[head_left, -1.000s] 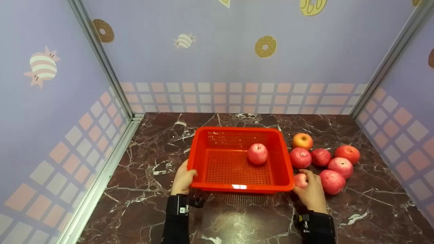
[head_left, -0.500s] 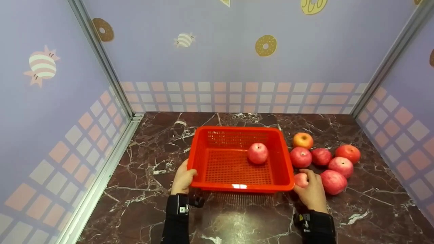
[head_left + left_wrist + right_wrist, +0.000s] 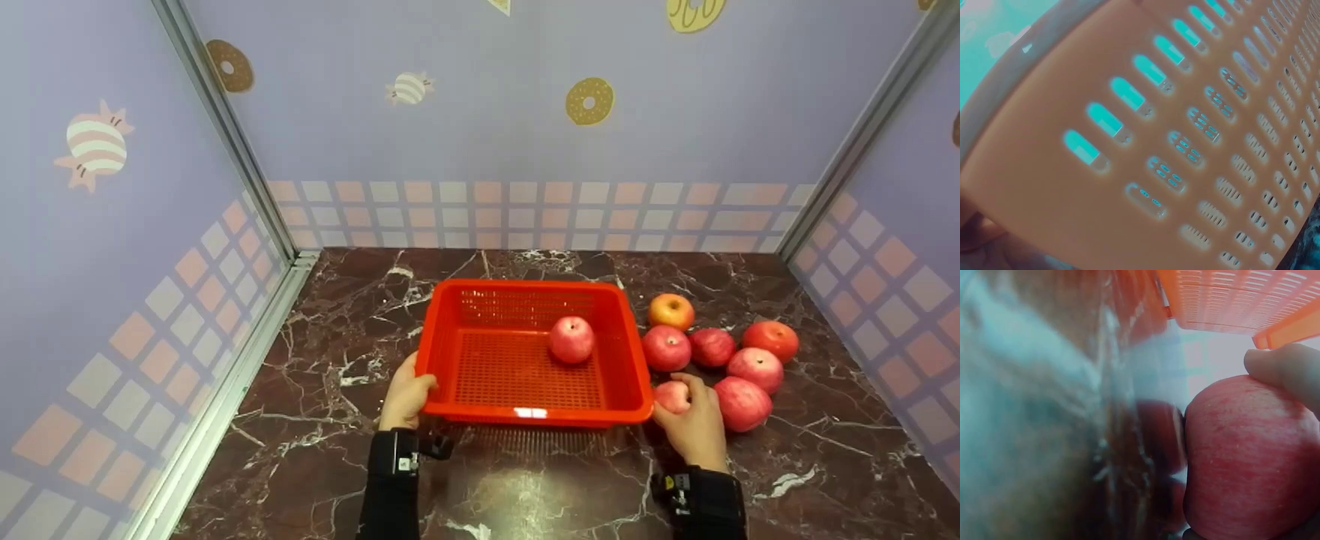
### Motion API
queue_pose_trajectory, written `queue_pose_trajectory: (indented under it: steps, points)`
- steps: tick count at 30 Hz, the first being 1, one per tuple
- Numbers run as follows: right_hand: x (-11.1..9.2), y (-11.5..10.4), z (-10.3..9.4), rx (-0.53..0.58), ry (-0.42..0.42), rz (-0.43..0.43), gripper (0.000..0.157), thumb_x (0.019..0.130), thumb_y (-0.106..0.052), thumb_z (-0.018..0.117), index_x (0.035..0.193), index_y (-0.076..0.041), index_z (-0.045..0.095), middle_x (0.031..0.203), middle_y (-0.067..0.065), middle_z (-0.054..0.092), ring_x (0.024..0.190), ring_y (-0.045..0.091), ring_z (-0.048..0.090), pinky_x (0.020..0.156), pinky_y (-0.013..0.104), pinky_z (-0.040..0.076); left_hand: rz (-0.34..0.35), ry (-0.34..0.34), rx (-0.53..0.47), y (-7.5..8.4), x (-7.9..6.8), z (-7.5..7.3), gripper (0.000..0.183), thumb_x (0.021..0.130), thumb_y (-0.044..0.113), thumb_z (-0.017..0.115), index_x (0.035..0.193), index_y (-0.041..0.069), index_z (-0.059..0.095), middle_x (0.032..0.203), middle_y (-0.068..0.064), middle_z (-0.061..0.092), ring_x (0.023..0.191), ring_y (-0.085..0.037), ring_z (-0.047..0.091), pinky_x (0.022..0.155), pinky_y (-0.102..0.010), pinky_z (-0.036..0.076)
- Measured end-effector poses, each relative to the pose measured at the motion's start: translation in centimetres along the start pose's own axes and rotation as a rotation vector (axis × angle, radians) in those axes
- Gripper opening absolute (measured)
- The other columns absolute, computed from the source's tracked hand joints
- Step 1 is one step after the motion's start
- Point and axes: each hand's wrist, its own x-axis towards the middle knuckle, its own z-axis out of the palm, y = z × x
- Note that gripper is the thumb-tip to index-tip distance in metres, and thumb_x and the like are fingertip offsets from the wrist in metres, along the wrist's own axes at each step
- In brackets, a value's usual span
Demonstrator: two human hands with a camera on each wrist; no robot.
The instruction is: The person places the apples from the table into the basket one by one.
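A red perforated plastic basket [image 3: 525,415] stands mid-table with one apple [image 3: 572,340] inside, toward its right side. My left hand [image 3: 406,394] grips the basket's left wall near the front corner, thumb over the rim. Up close in the left wrist view, the slotted basket wall [image 3: 1100,208] fills the picture. Just right of the basket, my right hand [image 3: 696,424] holds a pinkish-red apple [image 3: 673,397] between thumb and fingers. That apple [image 3: 1252,455] looms large in the right wrist view, the thumb [image 3: 1286,368] lying against its upper side.
Several more apples lie right of the basket, among them a yellow-orange apple [image 3: 671,311] at the back and a red apple [image 3: 742,403] beside my right hand. Behind the dark marbled table [image 3: 360,300] rises a patterned wall [image 3: 480,135]; side walls flank it.
Hardly anything differs. My right hand and the apple in it have shifted very slightly to the right; the left hand stays on the basket.
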Motion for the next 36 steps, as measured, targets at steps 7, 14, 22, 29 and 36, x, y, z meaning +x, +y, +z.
queue_pose_trajectory:
  steps: [7,14,22,29,36]
  points:
    - [0.1,-0.9,-0.6,0.032,0.043,-0.009,0.058,0.078,-0.015,0.084,0.131,-0.005,0.061,0.124,0.026,0.059,0.117,0.040,0.052,0.100,0.048,0.038,0.004,0.016,0.008,0.0,-0.1,0.0,0.077,0.072,-0.013,0.047,0.149,-0.010,0.041,0.135,-0.032,0.057,0.112,-0.036,0.060,0.088,-0.037,0.050]
    - [0.4,-1.3,-0.9,0.064,0.097,-0.032,0.056,0.078,-0.013,0.085,0.128,-0.004,0.062,0.120,0.026,0.060,0.113,0.039,0.053,0.097,0.046,0.038,0.007,0.017,0.008,-0.1,0.0,0.1,0.076,0.072,-0.013,0.047,0.148,-0.010,0.042,0.134,-0.033,0.057,0.111,-0.038,0.061,0.089,-0.039,0.051]
    - [0.7,-1.5,-1.4,0.074,0.115,-0.042,0.055,0.077,-0.014,0.085,0.126,-0.004,0.062,0.120,0.026,0.060,0.115,0.040,0.053,0.102,0.049,0.038,-0.003,0.016,0.002,-0.2,0.1,0.0,0.075,0.072,-0.013,0.047,0.147,-0.009,0.043,0.132,-0.033,0.058,0.111,-0.040,0.061,0.089,-0.042,0.052]
    - [1.2,-1.9,-2.1,0.063,0.120,-0.054,0.054,0.079,-0.018,0.085,0.126,-0.005,0.062,0.121,0.025,0.061,0.117,0.040,0.052,0.102,0.050,0.038,0.006,0.017,0.028,-0.3,0.1,0.0,0.076,0.072,-0.013,0.048,0.148,-0.010,0.042,0.132,-0.032,0.058,0.110,-0.037,0.060,0.084,-0.034,0.050]
    - [2.0,-2.6,-3.1,0.043,0.102,-0.063,0.054,0.081,-0.024,0.084,0.127,-0.006,0.062,0.123,0.025,0.059,0.120,0.042,0.053,0.104,0.054,0.039,0.001,0.020,0.023,-0.2,0.1,0.0,0.077,0.072,-0.013,0.047,0.148,-0.010,0.042,0.132,-0.032,0.058,0.111,-0.037,0.060,0.085,-0.035,0.051]
